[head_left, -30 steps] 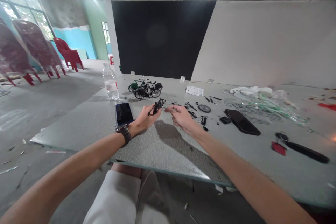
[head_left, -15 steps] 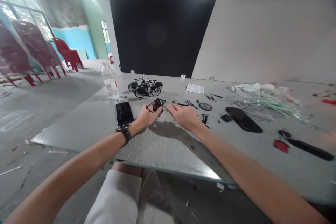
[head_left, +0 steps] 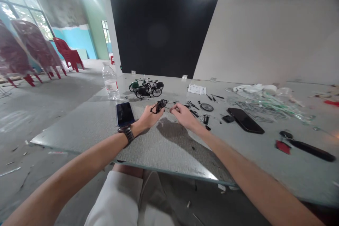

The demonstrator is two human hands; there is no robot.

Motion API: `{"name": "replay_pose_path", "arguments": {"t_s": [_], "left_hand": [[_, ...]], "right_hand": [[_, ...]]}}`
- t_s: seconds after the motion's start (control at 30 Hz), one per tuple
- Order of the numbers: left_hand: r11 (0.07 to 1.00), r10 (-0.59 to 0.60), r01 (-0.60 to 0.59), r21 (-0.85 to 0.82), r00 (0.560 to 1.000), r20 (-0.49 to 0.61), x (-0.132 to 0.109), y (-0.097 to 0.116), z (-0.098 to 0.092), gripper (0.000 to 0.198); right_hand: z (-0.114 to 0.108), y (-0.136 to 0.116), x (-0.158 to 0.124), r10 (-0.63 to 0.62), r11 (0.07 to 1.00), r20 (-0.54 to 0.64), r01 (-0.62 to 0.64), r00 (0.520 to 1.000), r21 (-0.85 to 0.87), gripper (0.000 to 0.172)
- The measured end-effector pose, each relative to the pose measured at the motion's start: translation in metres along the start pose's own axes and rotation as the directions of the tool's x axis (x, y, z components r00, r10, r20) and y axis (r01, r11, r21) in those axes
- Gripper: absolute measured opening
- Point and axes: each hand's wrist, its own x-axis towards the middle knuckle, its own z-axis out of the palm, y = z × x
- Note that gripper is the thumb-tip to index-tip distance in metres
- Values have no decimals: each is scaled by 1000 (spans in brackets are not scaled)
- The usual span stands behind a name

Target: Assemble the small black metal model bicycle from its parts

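Note:
My left hand is closed around a small black model bicycle frame, raised just above the table. To its right, my right hand is pinched on a thin rod-like tool that points left at the frame. Its handle is hidden in my fingers, so its kind is unclear. Just past my right hand lie a spoked model wheel and several small black parts.
Assembled model bicycles and a water bottle stand at the back left. One phone lies by my left wrist, another to the right. Paper, plastic wrapping and a black-handled object lie farther out.
My right hand has drawn slightly right, away from the frame, showing more of the thin tool. The frame has shifted slightly right and turned a little in my left hand.

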Motion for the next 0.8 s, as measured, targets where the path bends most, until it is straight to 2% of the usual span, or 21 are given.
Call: {"name": "replay_pose_path", "arguments": {"t_s": [0.03,0.1,0.2,0.33,0.43,0.5,0.67,0.73,0.8], "left_hand": [[1000,-12,12,-16,1000,6,0,2,-1,33],[996,-48,50,-72,998,28,-1,5,-2,34],[986,-84,90,-140,995,46,-2,7,-3,32],[987,-86,88,-135,996,19,-1,2,-2,32],[985,-119,120,-125,993,15,0,-2,-1,35],[978,-150,152,-140,988,23,1,-2,0,35],[961,-186,190,-201,982,36,0,1,1,33],[970,-157,158,-185,987,21,-1,2,0,34],[984,-106,105,-142,994,1,-2,0,-1,34]], "right_hand": [[-1,2,0,-61,988,19,63,998,-139,20],[-4,4,0,-147,908,96,173,984,-382,21],[-6,5,-2,-236,750,137,270,962,-603,32],[-7,2,-5,-221,675,140,255,965,-693,35],[-8,-1,-7,-287,614,187,331,939,-716,34],[-10,-2,-7,-341,583,171,350,925,-734,37],[-11,4,-6,-362,620,127,341,923,-706,40],[-7,6,-5,-347,683,123,340,930,-646,40],[-3,5,-6,-323,800,84,319,943,-508,37]]}}
